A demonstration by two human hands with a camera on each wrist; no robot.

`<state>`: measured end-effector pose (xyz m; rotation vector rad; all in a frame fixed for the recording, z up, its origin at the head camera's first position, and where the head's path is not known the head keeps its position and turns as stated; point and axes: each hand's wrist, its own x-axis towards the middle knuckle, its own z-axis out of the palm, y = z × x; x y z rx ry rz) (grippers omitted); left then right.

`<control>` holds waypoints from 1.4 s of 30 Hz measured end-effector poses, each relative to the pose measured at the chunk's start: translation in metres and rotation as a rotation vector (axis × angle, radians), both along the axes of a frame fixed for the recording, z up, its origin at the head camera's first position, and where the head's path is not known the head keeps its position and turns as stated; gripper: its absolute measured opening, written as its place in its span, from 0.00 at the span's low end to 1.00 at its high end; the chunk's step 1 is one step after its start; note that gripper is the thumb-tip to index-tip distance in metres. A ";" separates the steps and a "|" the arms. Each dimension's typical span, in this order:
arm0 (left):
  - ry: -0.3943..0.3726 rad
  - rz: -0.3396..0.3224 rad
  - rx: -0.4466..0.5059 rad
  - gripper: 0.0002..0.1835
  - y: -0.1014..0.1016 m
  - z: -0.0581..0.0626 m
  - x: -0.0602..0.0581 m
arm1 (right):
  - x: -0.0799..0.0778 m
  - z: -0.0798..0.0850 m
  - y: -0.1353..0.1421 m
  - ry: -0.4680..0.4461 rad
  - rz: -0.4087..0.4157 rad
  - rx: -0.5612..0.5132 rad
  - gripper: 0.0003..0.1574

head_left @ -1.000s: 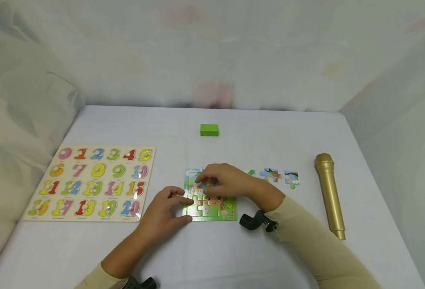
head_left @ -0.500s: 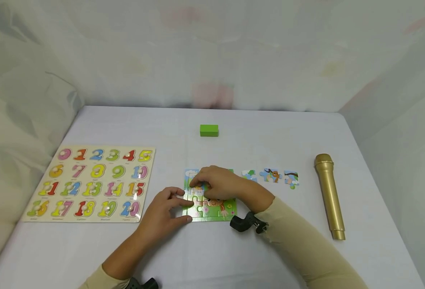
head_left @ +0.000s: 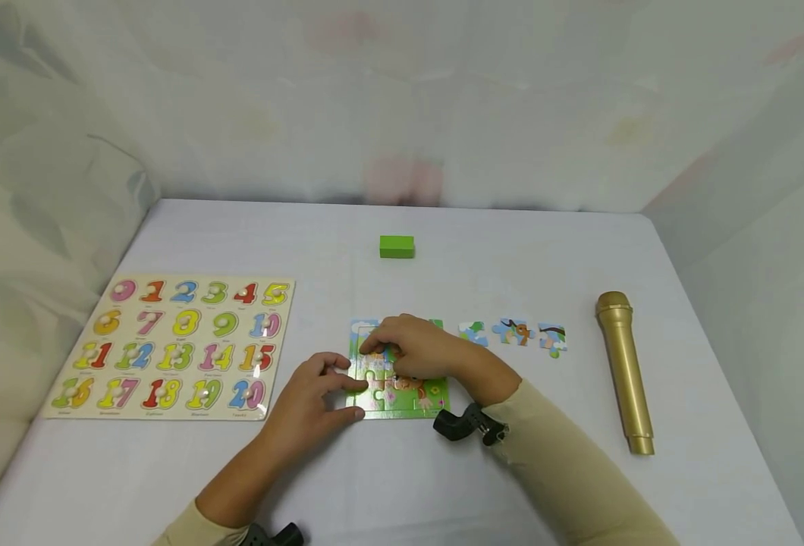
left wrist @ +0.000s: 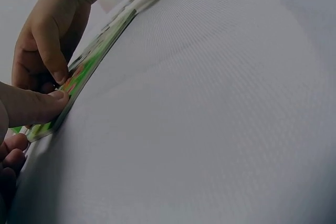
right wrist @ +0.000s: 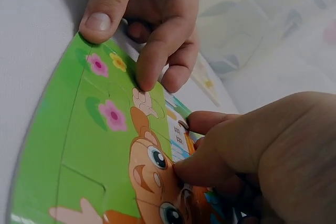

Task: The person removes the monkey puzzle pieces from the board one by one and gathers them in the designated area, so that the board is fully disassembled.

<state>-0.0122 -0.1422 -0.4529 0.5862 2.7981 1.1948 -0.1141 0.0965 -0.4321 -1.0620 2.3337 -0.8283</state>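
Note:
A small jigsaw puzzle [head_left: 436,406] with a monkey picture lies at mid-table in its green-edged tray. My left hand [head_left: 320,394] rests at its left side; in the right wrist view the left thumb [right wrist: 98,27] presses a corner and the forefinger touches the green surface. Over the puzzle's upper part is my right hand [head_left: 419,345], thumb and forefinger bent around a puzzle piece [right wrist: 177,135] with a house print. The monkey's face [right wrist: 149,169] shows beside that thumb. My right hand hides much of the top of the puzzle in the head view.
Three loose puzzle pieces [head_left: 513,331] lie in a row right of the puzzle. A number board [head_left: 190,364] is on the left, a gold microphone [head_left: 626,371] on the right. Farther back sits a green block [head_left: 397,247]. White cloth covers the table [head_left: 402,485].
My right hand has moved a little left and down over the puzzle, uncovering the nearest loose piece, then almost stops. The left hand stays in place.

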 end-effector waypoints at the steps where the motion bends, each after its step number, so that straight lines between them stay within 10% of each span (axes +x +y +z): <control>1: -0.002 0.000 -0.001 0.20 0.000 0.000 0.000 | 0.000 0.000 0.001 -0.002 0.000 -0.008 0.34; 16: -0.020 0.000 -0.016 0.19 0.001 -0.001 -0.002 | 0.004 -0.002 0.004 -0.100 -0.072 -0.084 0.38; 30: -0.038 0.005 -0.038 0.19 0.003 0.001 -0.004 | 0.007 -0.007 0.005 -0.072 -0.107 -0.129 0.16; 42: -0.046 0.006 -0.060 0.19 0.001 0.003 -0.004 | 0.009 -0.012 0.002 -0.011 -0.116 -0.137 0.26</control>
